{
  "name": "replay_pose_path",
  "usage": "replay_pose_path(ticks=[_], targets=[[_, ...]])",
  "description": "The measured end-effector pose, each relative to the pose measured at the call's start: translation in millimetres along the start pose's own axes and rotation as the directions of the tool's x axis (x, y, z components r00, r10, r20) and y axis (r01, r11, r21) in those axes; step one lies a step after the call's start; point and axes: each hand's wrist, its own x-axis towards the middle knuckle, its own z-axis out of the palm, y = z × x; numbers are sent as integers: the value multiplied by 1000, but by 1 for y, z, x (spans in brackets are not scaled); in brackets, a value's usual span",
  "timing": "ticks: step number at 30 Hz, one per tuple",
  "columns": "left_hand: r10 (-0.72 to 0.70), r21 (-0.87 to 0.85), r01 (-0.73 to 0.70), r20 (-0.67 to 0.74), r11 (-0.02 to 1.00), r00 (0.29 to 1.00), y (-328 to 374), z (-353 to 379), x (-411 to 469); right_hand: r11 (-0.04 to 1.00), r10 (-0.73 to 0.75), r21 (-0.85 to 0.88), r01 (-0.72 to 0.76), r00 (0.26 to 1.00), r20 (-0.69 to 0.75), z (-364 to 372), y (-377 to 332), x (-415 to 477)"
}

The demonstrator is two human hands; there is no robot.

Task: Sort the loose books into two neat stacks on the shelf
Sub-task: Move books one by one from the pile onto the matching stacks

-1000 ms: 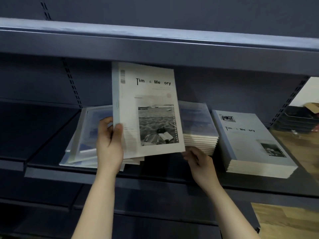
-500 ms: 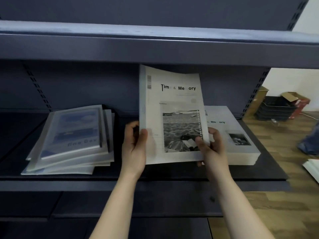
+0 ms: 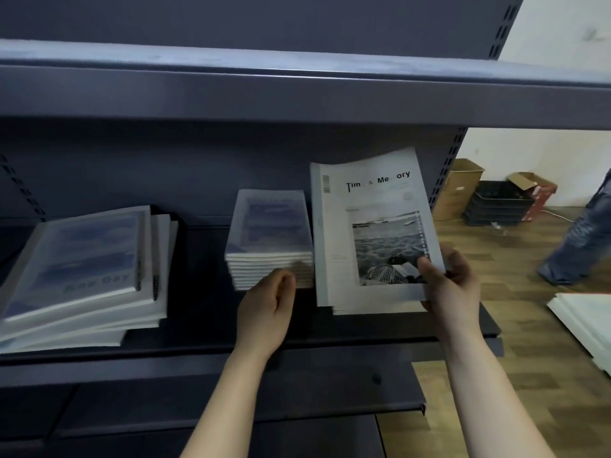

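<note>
Shelf, right end: right hand pinches the white book by its lower corner, over a stack; left hand relaxed, empty, alongside.

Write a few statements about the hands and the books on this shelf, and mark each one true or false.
1. The right hand pinches the Time & Memory book at its lower right corner. True.
2. The left hand grips that book too. False: it holds nothing and sits in front of the neat blue stack.
3. The pile at the far left is squared up. False: its books lie fanned out and askew.
4. The held book leans over the white stack at the right. True.
</note>
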Motion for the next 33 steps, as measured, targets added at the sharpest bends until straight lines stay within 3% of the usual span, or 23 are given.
replay_pose_path(ticks=[4,6,10,14,20,24,33], targets=[[74,144,-76,17,987,997,-10,15,-2,997,-17,-77,16,1000,-18,-13,2,8],[94,175,-97,25,980,995,-13,21,-2,974,-75,-215,68,997,-23,-15,5,11],[134,257,-136,24,957,991,-19,28,-1,838,-193,-519,170,981,9,-20,18,18],[151,332,-157,45,930,988,-21,30,0,732,-253,-654,192,967,0,-20,24,23],[157,372,-173,71,912,985,-26,31,0,698,-331,-678,229,943,-22,-22,27,21],[155,395,-170,70,903,985,-26,32,0,706,-337,-642,300,939,68,-22,22,17],[147,407,-162,68,899,987,-27,34,1,758,-36,-626,183,970,240,-38,14,10]])
